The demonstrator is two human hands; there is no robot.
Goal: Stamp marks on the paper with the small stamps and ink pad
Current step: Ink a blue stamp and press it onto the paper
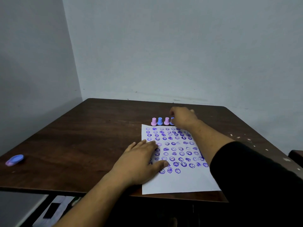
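Head view — right hand (184, 118) pinches the blue stamp (172, 121); left hand (141, 159) (flat, fingers spread) presses the paper (180, 182).

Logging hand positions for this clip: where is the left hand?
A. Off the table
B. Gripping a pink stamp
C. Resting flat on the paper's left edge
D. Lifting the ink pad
C. The left hand lies palm down, fingers spread, across the left edge of the paper, while the right hand reaches to the blue stamp at the right end of the row.
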